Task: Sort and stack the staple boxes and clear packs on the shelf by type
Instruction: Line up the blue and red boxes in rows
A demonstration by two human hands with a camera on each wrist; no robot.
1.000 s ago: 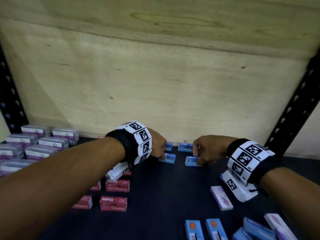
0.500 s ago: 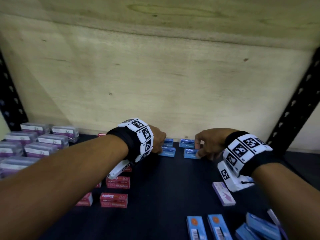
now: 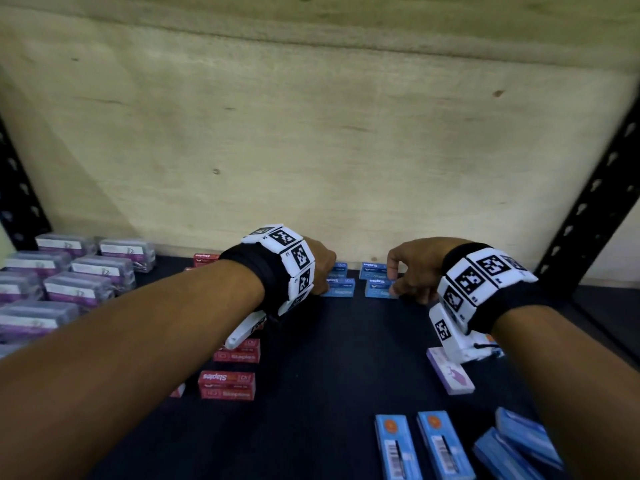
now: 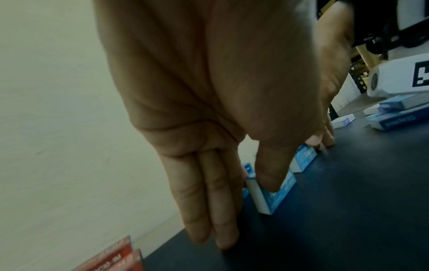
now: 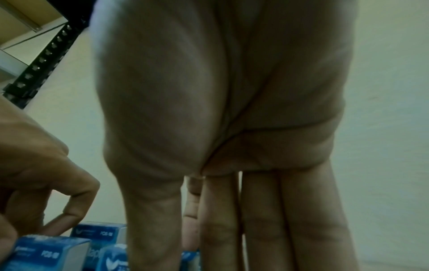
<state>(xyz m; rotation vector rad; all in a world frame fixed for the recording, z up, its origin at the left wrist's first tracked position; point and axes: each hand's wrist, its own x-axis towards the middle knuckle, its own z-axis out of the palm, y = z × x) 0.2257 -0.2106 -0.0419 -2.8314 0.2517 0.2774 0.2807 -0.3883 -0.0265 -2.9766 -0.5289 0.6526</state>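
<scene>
Red staple boxes (image 3: 227, 384) lower centre, clear packs (image 3: 74, 271) left, lilac box (image 3: 450, 374) right. Small blue staple boxes (image 3: 372, 270), centre, against the back wall: left hand (image 3: 320, 268) pinches one (image 4: 271, 194), right hand (image 3: 412, 271) pinches another (image 3: 379, 288).

This looks like a stockroom or the back shelving of a stationery shop. The dark shelf board (image 3: 346, 393) sits in a black steel rack with punched uprights (image 3: 588, 202), backed by a pale plywood panel (image 3: 311, 150). Goods lie on it in quantity and by kind: clear packs with purple labels (image 3: 69, 282) ranked at the left, red boxes printed "Staples" (image 3: 227, 384) stacked near the middle, small blue staple boxes (image 3: 375, 273) along the back, longer blue boxes (image 3: 440, 445) at the front. Through the rack in the left wrist view, further shelving (image 4: 362, 60) shows dimly beyond.
</scene>
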